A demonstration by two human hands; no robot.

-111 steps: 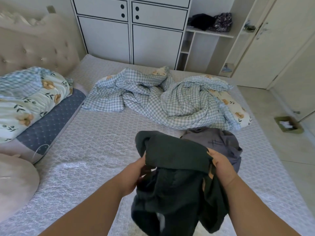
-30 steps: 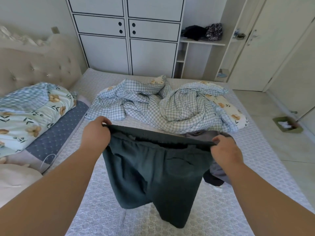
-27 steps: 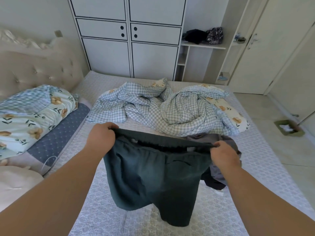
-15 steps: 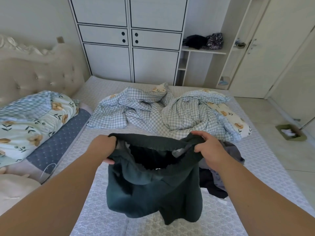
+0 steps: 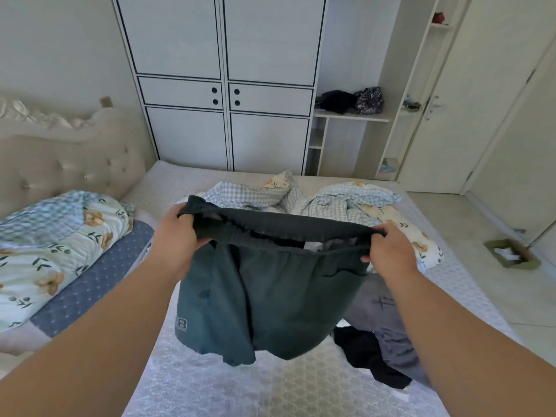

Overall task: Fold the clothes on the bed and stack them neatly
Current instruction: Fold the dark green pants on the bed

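A pair of dark green shorts (image 5: 270, 299) hangs in the air above the bed (image 5: 270, 389), its elastic waistband stretched wide. My left hand (image 5: 176, 239) grips the waistband's left end and my right hand (image 5: 388, 251) grips its right end. A white number patch shows near the left leg hem. Below my right forearm a grey garment (image 5: 382, 311) and a black one (image 5: 370, 359) lie crumpled on the mattress.
A rumpled blue checked duvet (image 5: 331, 203) lies across the far side of the bed. Floral and blue pillows (image 5: 60, 251) sit by the padded headboard at left. A white wardrobe (image 5: 225, 85) stands behind, with a shelf of clothes and a door at right.
The slack, bunched waistband has been pulled taut as my hands moved apart and up. The shorts now hang flat, and the view has tilted upward.
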